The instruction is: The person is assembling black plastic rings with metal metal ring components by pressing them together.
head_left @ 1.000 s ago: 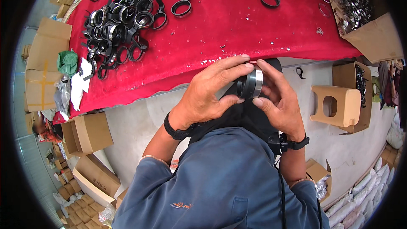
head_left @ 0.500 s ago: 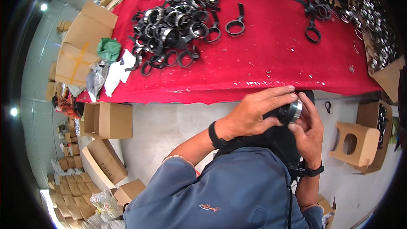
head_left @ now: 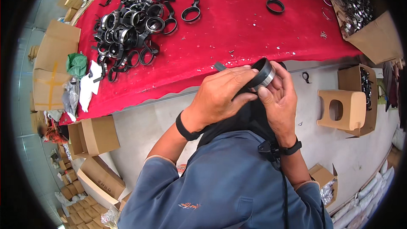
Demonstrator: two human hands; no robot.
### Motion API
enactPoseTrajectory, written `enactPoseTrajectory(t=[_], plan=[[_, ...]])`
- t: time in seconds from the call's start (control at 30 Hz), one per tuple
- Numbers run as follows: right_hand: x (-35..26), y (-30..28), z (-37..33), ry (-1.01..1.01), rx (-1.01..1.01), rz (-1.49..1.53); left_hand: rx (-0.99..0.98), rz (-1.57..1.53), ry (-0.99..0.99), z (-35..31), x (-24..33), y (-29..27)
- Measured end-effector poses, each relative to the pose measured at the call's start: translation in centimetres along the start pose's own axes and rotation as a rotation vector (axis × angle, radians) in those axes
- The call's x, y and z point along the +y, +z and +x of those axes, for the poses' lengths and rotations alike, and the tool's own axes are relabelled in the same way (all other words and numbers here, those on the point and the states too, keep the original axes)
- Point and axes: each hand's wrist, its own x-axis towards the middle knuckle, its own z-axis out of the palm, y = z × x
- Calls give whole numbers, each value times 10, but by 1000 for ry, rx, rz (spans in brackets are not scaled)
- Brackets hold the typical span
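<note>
Between my two hands, just off the table's near edge, is a black ring with a silver metal band [head_left: 265,75]. Its opening tilts upward, and a flat black tab [head_left: 219,66] sticks out beyond my left fingers. My left hand [head_left: 222,95] is closed over the tab side, its thumb below. Fingers and thumb of my right hand [head_left: 280,101] pinch the silver band from the other side. A heap of similar black-and-silver rings with tabs [head_left: 127,29] lies on the left of the red-covered table [head_left: 220,25]. One loose tabbed ring [head_left: 190,13] rests beside the heap.
At the far right, a carton [head_left: 375,34] holds many shiny metal rings, with more black rings [head_left: 275,5] nearby. Under the table stand open cardboard boxes [head_left: 99,135] on the left and a brown carton with an oval hole [head_left: 341,110] on the right. A ring [head_left: 306,77] lies on the floor.
My view has turned, so the table things sit further left and higher. The ring in my hands has tipped, showing its opening and the tab. Both hands keep hold of it.
</note>
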Motion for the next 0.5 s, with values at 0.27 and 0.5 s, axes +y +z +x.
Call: enactPoseTrajectory(t=[0.27, 0.5], plan=[[-6, -21, 11, -293, 148, -384, -28, -97, -88, -6, 7, 16], [0, -26, 17, -416, 213, -479, -90, -208, -122, -1, 23, 19]])
